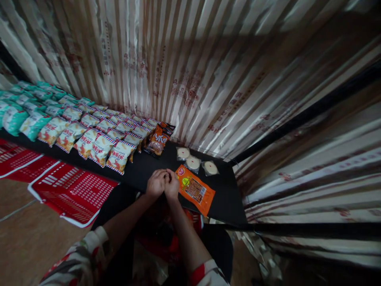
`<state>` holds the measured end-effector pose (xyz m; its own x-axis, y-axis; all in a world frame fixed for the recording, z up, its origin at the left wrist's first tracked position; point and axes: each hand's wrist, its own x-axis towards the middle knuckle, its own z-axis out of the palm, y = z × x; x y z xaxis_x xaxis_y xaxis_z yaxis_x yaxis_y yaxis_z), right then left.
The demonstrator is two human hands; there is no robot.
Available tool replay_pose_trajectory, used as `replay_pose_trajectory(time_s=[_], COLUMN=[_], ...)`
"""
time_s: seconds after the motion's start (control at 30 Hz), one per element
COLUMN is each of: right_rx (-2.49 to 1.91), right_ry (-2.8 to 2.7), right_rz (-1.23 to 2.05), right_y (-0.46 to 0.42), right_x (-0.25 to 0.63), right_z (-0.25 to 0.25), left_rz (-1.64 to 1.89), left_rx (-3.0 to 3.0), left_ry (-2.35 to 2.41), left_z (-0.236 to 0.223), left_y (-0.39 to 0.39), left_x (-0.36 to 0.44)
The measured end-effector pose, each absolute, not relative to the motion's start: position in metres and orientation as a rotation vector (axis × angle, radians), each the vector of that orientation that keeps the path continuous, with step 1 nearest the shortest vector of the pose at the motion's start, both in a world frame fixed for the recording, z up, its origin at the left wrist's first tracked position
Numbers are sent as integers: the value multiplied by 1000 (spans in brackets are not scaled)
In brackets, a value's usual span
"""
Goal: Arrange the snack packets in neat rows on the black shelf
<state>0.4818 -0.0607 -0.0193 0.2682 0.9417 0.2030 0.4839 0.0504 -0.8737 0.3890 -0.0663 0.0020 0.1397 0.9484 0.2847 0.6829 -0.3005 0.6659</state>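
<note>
both hands [156, 184] together, fingers curled | orange packet [195, 190] beside right hand [172, 186]

Near centre, towards nine o'clock, the dark bag [157, 140] reads apparently 八爪 (the rest blurs); print on the white bags [120, 156] at eight, orange packet [195, 189] at six and wall [190, 75] at twelve is unreadable.

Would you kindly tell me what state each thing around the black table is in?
Left hand: fingers curled, against the right hand.
Right hand: curled; anything held is hidden.
Orange snack packet: lying face up.
Round white items: wrapped in clear film.
Striped-edge snack bags: puffed, in rows.
Teal bags: puffed, grouped together.
Striped sheeting: hanging in folds.
</note>
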Motion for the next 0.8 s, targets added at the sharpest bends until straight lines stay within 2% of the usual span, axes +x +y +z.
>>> replay_pose_trajectory(time_s=[0.17,0.3,0.47,0.67,0.8], right_rx=[-1495,-1462,-1581,-1855,-1925], right_ry=[-1431,-1484,-1531,-1482,-1544], right_rz=[510,469,516,418,418], right_y=[-108,-152,-194,-216,-225], right_x=[485,489,500,512,515], right_z=[-24,-32,-54,-88,-97], left_rz=[1174,1141,861,422,334], left_rx=[2160,2256,2253,2162,2176], left_ry=[1358,1200,1142,1398,1380], left_z=[-16,-23,-38,-77,-97], left_y=[-116,-154,-187,-215,-225], left_x=[388,383,384,392,389])
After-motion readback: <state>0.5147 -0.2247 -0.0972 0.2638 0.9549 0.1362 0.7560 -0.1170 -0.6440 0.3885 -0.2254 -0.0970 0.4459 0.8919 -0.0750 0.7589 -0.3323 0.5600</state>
